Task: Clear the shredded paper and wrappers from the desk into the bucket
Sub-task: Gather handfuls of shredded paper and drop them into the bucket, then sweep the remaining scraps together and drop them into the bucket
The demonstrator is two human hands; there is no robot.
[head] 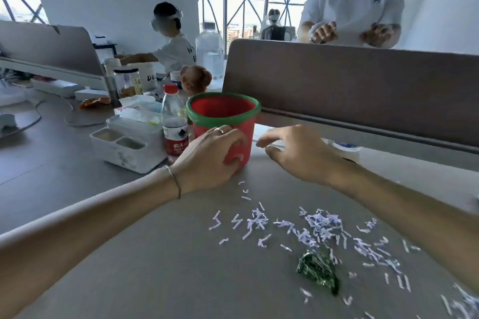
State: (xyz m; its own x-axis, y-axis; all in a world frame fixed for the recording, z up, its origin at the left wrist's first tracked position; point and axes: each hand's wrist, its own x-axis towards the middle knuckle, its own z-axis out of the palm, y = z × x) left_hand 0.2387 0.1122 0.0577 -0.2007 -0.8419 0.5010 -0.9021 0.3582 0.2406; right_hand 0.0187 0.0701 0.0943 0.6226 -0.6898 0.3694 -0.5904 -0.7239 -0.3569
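Here, bucket (225, 122) within left fingers (234, 146).

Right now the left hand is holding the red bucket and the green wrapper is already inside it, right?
Not quite. In the head view the left hand does hold the red bucket, but the green wrapper lies on the desk among the shredded paper.

Left hand (212, 155) curls forward in a grip; right hand (298, 155) hovers, fingers loosely spread.
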